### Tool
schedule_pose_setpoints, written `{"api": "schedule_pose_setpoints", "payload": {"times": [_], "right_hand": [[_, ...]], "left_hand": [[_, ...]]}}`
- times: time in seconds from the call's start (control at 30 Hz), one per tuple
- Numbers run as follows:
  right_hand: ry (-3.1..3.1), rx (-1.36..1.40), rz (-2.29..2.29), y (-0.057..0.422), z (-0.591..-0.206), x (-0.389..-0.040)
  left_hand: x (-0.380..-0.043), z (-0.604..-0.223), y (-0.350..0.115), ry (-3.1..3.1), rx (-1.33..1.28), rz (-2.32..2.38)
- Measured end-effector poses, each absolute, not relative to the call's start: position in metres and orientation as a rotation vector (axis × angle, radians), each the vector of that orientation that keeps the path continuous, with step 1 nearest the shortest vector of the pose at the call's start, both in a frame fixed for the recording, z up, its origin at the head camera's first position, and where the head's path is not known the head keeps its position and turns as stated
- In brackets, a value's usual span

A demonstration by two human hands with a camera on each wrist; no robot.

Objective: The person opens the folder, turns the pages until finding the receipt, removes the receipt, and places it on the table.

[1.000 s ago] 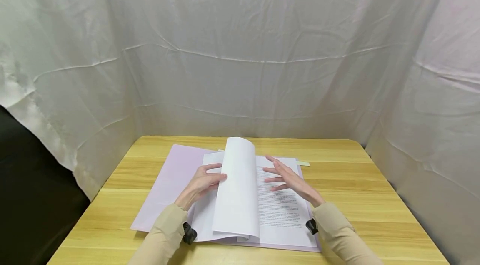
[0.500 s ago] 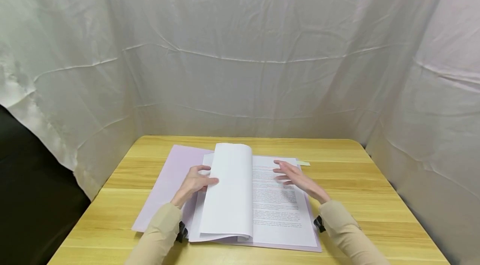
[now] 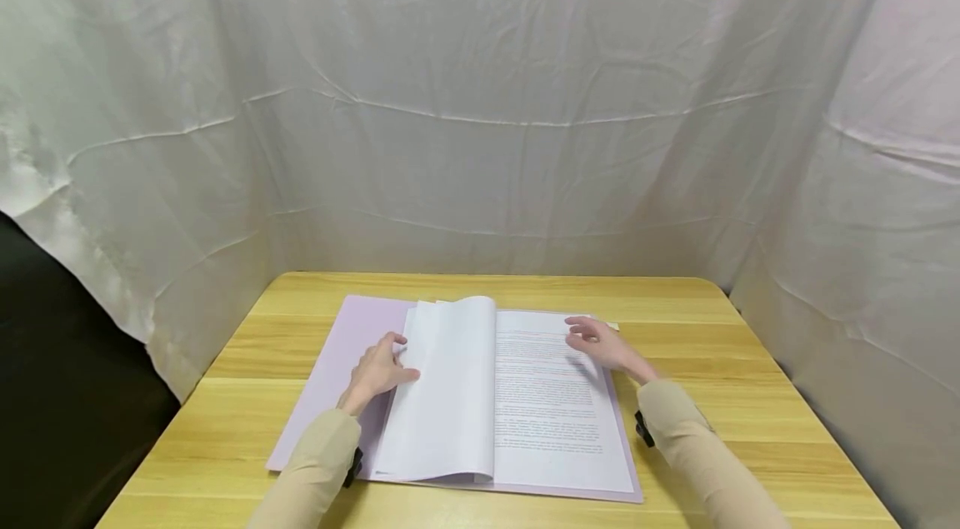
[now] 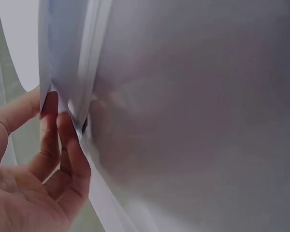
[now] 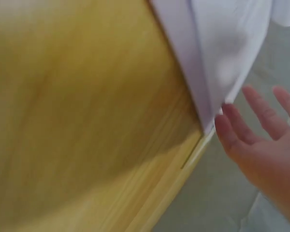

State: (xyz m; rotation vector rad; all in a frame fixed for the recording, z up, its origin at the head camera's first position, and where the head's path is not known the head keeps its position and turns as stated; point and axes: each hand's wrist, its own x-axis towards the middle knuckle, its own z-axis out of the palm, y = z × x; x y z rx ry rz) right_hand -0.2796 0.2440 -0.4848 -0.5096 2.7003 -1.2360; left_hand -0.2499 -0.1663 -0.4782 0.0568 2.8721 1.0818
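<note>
A lavender folder [image 3: 318, 396] lies spread on the table, with printed paper sheets [image 3: 547, 396] on its right side. A turned white page [image 3: 450, 387] curves over toward the left, blank side up. My left hand [image 3: 377, 371] pinches the page's left edge between thumb and fingers; the left wrist view shows the paper edge between the thumb and fingertips [image 4: 49, 104]. Above the upper right corner of the printed sheets hovers my right hand [image 3: 602, 344], its fingers loosely bent and holding nothing. The right wrist view shows these fingers [image 5: 261, 113] apart, near the folder's corner.
Wooden table [image 3: 720, 396] extends around the folder on all sides. A pale tab [image 3: 613, 326] sticks out past the folder at upper right, partly behind the right hand. Grey-white cloth [image 3: 510, 137] hangs behind and at both sides.
My left hand has moved left and toward me, drawing the page over so it lies flatter on the left. My right hand has shifted right, its fingers now more bent.
</note>
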Motion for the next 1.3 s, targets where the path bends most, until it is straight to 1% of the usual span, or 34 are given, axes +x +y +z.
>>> {"api": "schedule_pose_setpoints", "payload": {"times": [0.33, 0.43, 0.6, 0.73, 0.83, 0.93, 1.07, 1.3], "right_hand": [[2.954, -0.562, -0.97, 0.246, -0.494, -0.307], [2.996, -0.535, -0.901, 0.246, -0.495, -0.311], [3.035, -0.507, -0.867, 0.246, -0.496, -0.317], [3.057, -0.513, -0.88, 0.245, -0.496, -0.319], [3.064, -0.49, -0.926, 0.245, -0.496, -0.319], [3.072, -0.441, -0.977, 0.245, -0.496, -0.32], [3.081, -0.335, -1.014, 0.245, -0.495, -0.32], [3.041, -0.15, -1.039, 0.245, -0.495, -0.32]], "left_hand": [[-0.251, -0.485, -0.162, 2.985, 0.188, 0.942], [-0.253, -0.487, -0.159, 2.972, 0.215, 0.968], [-0.253, -0.489, -0.156, 2.805, 0.382, 1.079], [-0.254, -0.491, -0.154, 2.711, 0.535, 1.067], [-0.254, -0.49, -0.153, 2.664, 0.552, 1.059], [-0.253, -0.49, -0.152, 2.607, 0.515, 1.079], [-0.253, -0.491, -0.153, 2.557, 0.496, 1.071], [-0.254, -0.494, -0.155, 2.547, 0.537, 1.004]]}}
